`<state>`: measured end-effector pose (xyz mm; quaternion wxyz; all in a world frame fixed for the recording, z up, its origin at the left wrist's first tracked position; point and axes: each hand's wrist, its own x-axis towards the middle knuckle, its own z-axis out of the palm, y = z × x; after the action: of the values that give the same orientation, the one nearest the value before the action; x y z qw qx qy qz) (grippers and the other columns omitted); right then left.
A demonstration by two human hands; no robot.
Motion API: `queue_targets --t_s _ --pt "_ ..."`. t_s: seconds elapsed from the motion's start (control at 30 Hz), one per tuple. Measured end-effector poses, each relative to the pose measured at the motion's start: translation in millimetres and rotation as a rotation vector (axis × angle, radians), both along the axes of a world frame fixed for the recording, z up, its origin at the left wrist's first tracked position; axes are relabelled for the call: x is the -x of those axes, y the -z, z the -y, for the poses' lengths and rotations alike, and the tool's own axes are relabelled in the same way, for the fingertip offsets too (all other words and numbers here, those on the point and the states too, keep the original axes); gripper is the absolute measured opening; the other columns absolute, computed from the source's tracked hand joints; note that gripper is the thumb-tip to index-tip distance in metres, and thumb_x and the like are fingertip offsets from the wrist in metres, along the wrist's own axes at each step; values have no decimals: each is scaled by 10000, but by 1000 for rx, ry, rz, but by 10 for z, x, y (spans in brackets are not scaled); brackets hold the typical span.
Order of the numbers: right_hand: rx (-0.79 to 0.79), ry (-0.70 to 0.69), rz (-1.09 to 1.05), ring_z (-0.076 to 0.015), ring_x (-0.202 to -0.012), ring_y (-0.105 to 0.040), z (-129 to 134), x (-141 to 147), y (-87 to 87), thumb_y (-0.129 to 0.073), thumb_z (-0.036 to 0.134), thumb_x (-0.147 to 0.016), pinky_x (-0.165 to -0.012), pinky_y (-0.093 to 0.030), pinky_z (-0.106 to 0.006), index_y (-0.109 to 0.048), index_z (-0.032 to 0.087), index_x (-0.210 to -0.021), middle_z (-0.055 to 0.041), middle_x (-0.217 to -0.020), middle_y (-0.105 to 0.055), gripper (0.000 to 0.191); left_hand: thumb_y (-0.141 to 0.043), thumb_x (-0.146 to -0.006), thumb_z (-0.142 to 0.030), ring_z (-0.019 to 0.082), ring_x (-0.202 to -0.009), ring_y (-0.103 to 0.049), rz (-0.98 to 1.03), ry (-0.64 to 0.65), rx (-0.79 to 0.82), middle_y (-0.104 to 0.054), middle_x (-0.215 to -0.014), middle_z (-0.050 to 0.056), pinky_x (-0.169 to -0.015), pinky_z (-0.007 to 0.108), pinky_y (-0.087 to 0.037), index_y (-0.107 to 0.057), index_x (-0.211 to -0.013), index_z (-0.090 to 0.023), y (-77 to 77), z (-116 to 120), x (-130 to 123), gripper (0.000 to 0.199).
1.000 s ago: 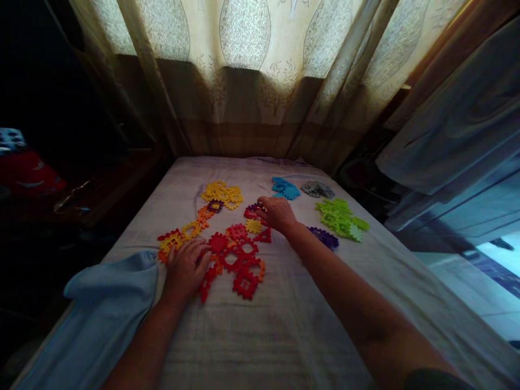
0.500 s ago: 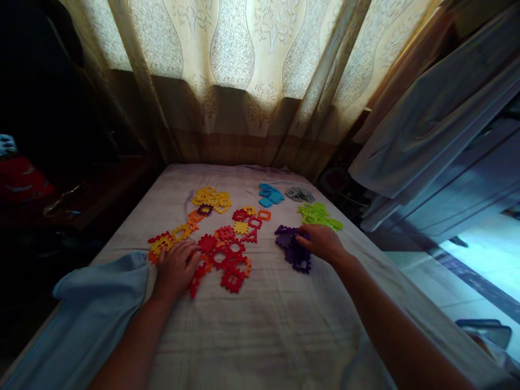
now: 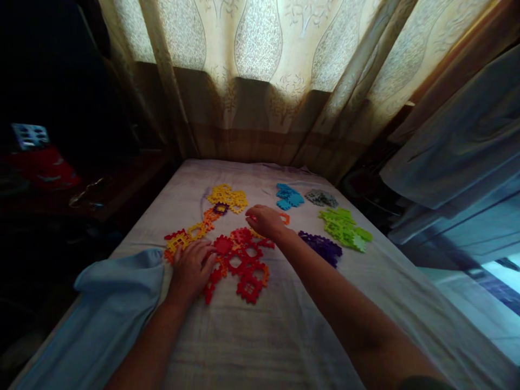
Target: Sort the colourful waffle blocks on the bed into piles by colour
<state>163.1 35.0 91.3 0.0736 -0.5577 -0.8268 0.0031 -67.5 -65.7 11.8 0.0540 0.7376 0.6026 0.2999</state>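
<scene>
Several red notched plastic pieces (image 3: 248,287) lie in the middle of the cloth-covered surface. My left hand (image 3: 190,271) rests at their left edge with its fingers spread, beside yellow pieces (image 3: 197,231). Over the far side of the red pieces is my right hand (image 3: 264,221), its fingers bent; whether they hold anything is not clear. An orange piece (image 3: 286,218) shows just behind its wrist. A purple pile (image 3: 320,246) lies to the right, partly behind my right forearm. One purple piece (image 3: 221,208) touches the larger yellow pile (image 3: 227,197).
Blue pieces (image 3: 289,196), grey pieces (image 3: 320,198) and lime green pieces (image 3: 344,228) form piles at the far right. A light blue cloth (image 3: 122,292) lies at the left edge. A curtain (image 3: 252,119) hangs behind.
My right hand has moved left from the purple pile to above the red pieces. The view has shifted. My left hand stays beside the red pieces.
</scene>
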Motion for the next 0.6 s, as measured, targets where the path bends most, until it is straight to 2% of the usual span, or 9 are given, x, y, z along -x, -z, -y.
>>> queue_targets --t_s 0.13,0.27,0.43,0.6 --pt "2 -55 -15 -229 -1170 -597 -331 435 192 -528 277 -941 -969 -448 -316 -630 210 -1300 -94 -1298 -655 379 -490 -933 -337 281 -1257 -566 28 -12 18 -703 -1250 60 -1152 598 -241 -714 -1043 -273 2 32 -15 257" --pt "5 -52 19 -248 -1196 -580 -533 669 262 -552 354 -943 -987 -436 -338 -608 213 -1325 -109 -1309 -645 411 -509 -928 -325 273 -1254 -565 40 -18 9 -709 -1235 59 -1162 585 -240 -711 -1040 -272 19 40 -22 237" --pt "13 -46 72 -250 -1145 -611 -623 725 316 -518 437 -964 -951 -435 -330 -661 215 -1245 -117 -1206 -693 386 -497 -932 -327 278 -1254 -562 41 -28 16 -714 -1218 57 -1160 585 -253 -719 -1024 -278 20 43 -28 245" --pt "1 -18 75 -242 -1104 -629 -601 625 356 -503 387 -966 -921 -440 -322 -685 206 -1175 -116 -1170 -709 331 -500 -932 -331 280 -1240 -576 23 -25 5 -715 -1219 59 -1163 586 -248 -723 -1028 -281 27 37 -21 249"
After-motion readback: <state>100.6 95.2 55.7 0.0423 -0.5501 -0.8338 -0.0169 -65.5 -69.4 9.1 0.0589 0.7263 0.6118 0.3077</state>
